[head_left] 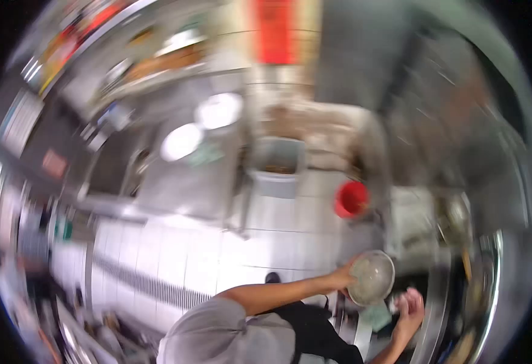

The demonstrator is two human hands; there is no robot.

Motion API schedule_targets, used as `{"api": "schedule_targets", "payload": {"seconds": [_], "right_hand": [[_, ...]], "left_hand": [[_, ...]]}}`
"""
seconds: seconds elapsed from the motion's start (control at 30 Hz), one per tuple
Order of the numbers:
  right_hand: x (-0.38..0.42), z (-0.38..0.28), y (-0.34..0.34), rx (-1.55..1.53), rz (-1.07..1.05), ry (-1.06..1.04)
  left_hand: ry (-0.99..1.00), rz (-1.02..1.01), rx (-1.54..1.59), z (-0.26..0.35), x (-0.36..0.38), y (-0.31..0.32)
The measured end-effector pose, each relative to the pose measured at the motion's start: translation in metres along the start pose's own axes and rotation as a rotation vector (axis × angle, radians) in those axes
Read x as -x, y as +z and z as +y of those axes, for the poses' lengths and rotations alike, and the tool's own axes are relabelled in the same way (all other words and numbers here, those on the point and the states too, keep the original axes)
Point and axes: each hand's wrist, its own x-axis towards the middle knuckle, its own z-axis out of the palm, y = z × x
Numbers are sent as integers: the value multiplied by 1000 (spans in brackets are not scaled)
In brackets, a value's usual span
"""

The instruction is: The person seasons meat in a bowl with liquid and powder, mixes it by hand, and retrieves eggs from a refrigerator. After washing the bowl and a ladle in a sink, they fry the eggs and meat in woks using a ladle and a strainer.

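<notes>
My left hand (342, 277) grips the rim of a round metal bowl (372, 278), its fingers partly hidden behind the bowl's side. The bowl is tilted so that its inside shows, pale and greyish; whether anything lies in it I cannot make out. Just right of the bowl and below it, my right hand (409, 308) is raised, apart from the bowl. Its fingers look loosely bent and apart, somewhat blurred, with nothing visible in them. A pale green cloth-like thing (376, 316) lies below the bowl, between the two hands.
A red bucket (352, 199) and a grey bin (277, 167) stand beyond the bowl. At right runs a metal counter (438, 291) with a round pan (455, 215). A steel table (187, 182) at left holds two white round things (219, 110). A drain grate (150, 282) crosses the tiled floor.
</notes>
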Motion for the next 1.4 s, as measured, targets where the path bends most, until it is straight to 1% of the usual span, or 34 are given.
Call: {"api": "schedule_targets", "payload": {"seconds": [0.03,0.07,0.1,0.13,0.2,0.23,0.27,0.3,0.33,0.37,0.4,0.43,0.47,0.5,0.57,0.63,0.7,0.73,0.77,0.83,0.87,0.93,0.97,1.0,1.03,1.07,1.1,1.13,1.17,1.2,1.27,1.3,1.37,1.4], "right_hand": [[-12,-1,23,-48,-85,-20],[-26,-3,55,-31,-153,-14],[-35,-5,85,-14,-204,-9],[-47,-6,111,-30,-318,-66],[-71,-13,155,7,-468,-142],[-58,-24,180,44,-547,-219],[-60,-41,197,65,-532,-217],[-76,-33,224,61,-608,-281],[-50,-69,257,126,-658,-305],[-19,-105,278,196,-693,-331],[-16,-106,303,190,-782,-349],[-18,-107,328,268,-804,-445],[-23,-109,357,343,-810,-534],[-25,-109,382,338,-856,-543],[-19,-110,428,332,-966,-618],[2,-110,473,310,-1041,-642],[25,-115,514,158,-1163,-577],[-4,-67,556,57,-1238,-507],[6,-63,576,53,-1237,-499],[33,-71,620,-15,-1250,-527],[34,-70,645,14,-1286,-484],[38,-63,703,44,-1294,-455],[46,-72,723,84,-1295,-424],[56,-81,742,121,-1292,-475],[76,-107,761,172,-1260,-526],[89,-113,782,107,-1224,-527],[94,-121,801,153,-1209,-634],[105,-144,815,212,-1236,-575],[106,-144,835,247,-1269,-553],[110,-154,857,150,-1361,-477],[117,-156,904,105,-1440,-501],[119,-152,928,113,-1417,-505],[121,-137,976,264,-1435,-880],[119,-129,1000,270,-1418,-969]], "left_hand": [[103,20,-3,27,22,-4],[173,90,19,49,41,-24],[208,177,2,64,62,-41],[233,261,-15,77,82,-57],[325,387,5,93,111,-84],[385,455,7,92,144,-90],[501,550,-73,102,156,-81],[583,594,-82,106,168,-97],[664,632,-96,107,183,-113],[709,727,-65,108,203,-126],[781,775,-59,110,216,-137],[844,809,-59,115,231,-144],[789,863,5,132,264,-142],[803,905,20,131,279,-153],[956,977,95,128,312,-170],[938,1058,142,129,355,-181],[989,1149,184,129,391,-201],[1017,1201,189,127,405,-218],[1009,1204,185,130,421,-231],[887,1261,309,142,456,-259],[877,1257,300,147,468,-277],[934,1318,274,154,487,-319],[894,1452,120,156,501,-345],[828,1466,135,155,510,-367],[762,1478,149,161,524,-383],[770,1417,263,159,541,-401],[774,1359,379,156,557,-420],[716,1421,297,165,574,-426],[794,1468,323,191,586,-418],[799,1542,260,209,595,-422],[851,1591,252,203,610,-454],[854,1594,289,205,616,-463],[820,1592,328,197,625,-493],[817,1574,332,197,627,-509]]}}
